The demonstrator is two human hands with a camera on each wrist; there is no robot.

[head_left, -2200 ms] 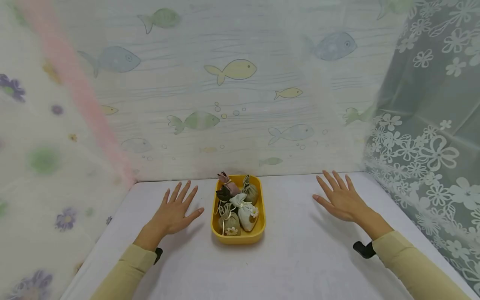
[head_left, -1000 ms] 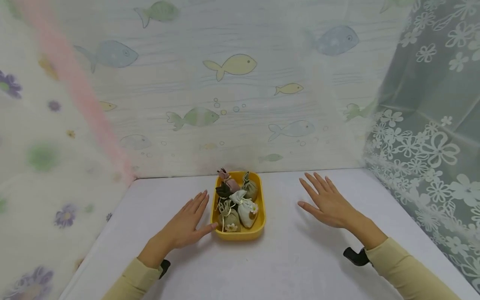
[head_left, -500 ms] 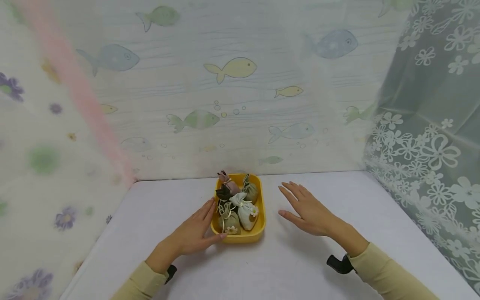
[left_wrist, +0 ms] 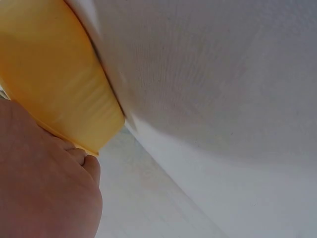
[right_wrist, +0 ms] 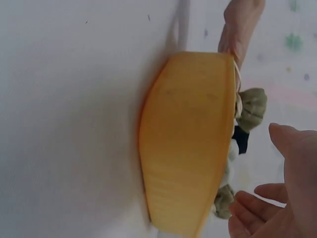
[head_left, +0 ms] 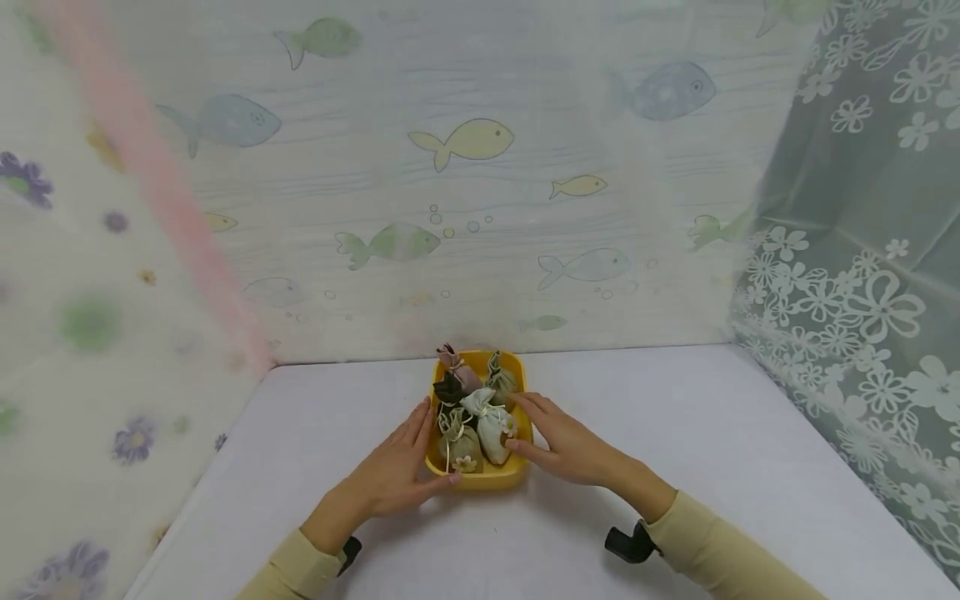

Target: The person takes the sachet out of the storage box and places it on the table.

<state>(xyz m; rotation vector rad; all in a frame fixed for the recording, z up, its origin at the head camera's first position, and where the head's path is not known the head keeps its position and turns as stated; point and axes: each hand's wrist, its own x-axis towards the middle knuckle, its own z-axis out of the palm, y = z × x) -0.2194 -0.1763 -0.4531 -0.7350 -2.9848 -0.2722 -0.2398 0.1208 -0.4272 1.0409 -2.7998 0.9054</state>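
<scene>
A yellow plastic tray (head_left: 491,482) on the table holds several small drawstring pouches: a beige pouch (head_left: 461,452) with a flower, a white pouch (head_left: 491,433), a dark pouch (head_left: 448,389), a pink pouch (head_left: 467,377) and an olive pouch (head_left: 500,382). My left hand (head_left: 390,475) lies along the tray's left side, its thumb at the front rim. In the left wrist view its fingers run along the tray's upper edge. My right hand (head_left: 576,448) reaches over the right rim, fingertips near the olive and white pouches. In the right wrist view this hand (right_wrist: 292,191) shows thumb and fingers apart, holding nothing.
White cloth covers the table (head_left: 480,554). Behind it hangs a fish-print curtain (head_left: 480,250), with a flowered curtain (head_left: 127,375) on the left and a floral sheer curtain (head_left: 862,292) on the right. Black wrist mounts (head_left: 630,543) show at the sleeves.
Both hands have come inward from beside the tray. The left reached its left side first; the right has since moved left over the right rim. Tray and pouches stay in place.
</scene>
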